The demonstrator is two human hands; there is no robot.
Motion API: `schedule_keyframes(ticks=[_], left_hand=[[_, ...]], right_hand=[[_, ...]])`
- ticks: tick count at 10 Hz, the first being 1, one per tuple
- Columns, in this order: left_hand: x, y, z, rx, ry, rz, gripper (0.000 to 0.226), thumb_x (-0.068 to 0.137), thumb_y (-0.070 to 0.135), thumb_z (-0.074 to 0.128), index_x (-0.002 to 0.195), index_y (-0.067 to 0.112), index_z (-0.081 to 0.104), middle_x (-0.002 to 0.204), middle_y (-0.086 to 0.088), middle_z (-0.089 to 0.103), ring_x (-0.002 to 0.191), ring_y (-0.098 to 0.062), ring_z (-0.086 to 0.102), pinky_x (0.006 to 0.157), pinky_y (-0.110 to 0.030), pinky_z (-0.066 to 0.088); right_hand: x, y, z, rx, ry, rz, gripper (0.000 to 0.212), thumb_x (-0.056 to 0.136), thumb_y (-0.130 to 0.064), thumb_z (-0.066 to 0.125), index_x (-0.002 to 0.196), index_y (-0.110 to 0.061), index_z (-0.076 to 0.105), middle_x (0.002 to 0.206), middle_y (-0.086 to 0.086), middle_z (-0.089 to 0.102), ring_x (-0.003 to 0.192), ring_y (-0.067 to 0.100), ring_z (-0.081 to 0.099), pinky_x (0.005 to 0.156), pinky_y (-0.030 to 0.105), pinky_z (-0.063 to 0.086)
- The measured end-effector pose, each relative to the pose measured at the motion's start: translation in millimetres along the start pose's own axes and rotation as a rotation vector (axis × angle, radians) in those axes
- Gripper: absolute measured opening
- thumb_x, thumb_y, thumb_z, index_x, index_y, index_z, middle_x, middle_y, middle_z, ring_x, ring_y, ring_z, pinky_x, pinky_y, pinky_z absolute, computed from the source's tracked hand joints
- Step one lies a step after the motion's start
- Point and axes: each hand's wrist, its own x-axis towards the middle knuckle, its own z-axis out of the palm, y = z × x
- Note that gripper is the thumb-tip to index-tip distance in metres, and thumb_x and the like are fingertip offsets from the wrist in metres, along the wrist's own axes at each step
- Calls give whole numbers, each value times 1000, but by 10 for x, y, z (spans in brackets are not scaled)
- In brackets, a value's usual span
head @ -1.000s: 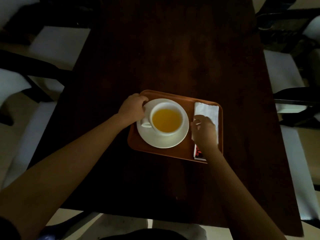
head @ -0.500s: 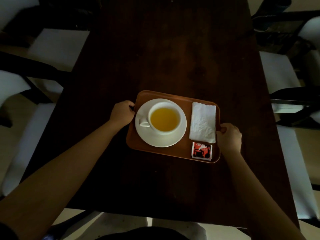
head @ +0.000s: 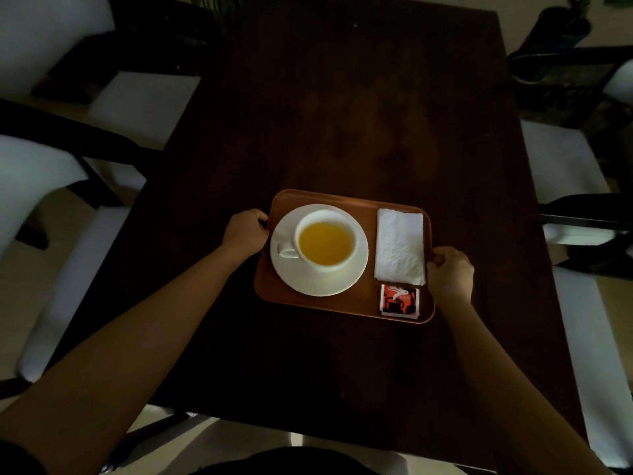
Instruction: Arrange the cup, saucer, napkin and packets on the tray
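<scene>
On the dark table [head: 342, 132], the left hand [head: 245, 231] and right hand [head: 450, 274] are gripping opposite rims of the tray [head: 370, 303], where the cup [head: 325, 241] is sitting on its saucer [head: 318, 282] beside the napkin [head: 399, 246] and red packet [head: 399, 299]

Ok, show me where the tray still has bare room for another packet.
On the tray, one bare patch: between the saucer and packet, below the napkin. Elsewhere is crowded; both hands grip the tray's ends.
</scene>
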Motion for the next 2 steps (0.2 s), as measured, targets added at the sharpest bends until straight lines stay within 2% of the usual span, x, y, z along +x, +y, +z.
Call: schedule_keyframes(ticks=[1, 2], left_hand=[[-29, 29, -52, 48, -27, -27, 36, 84, 14, 56, 120, 9, 54, 119, -16, 61, 100, -30, 61, 85, -41, 53], [-10, 175, -213, 113, 11, -3, 37, 89, 22, 50, 124, 10, 50, 124, -15, 57, 105, -29, 58, 85, -39, 50]], right_hand=[[40, -29, -32, -33, -49, -5, 29, 87, -6, 52, 116, -4, 55, 120, 19, 54, 97, 32, 59, 76, 36, 47], [127, -228, -161, -54, -107, -28, 33, 87, -13, 52, 119, -8, 50, 124, 18, 50, 105, 33, 55, 80, 39, 46]])
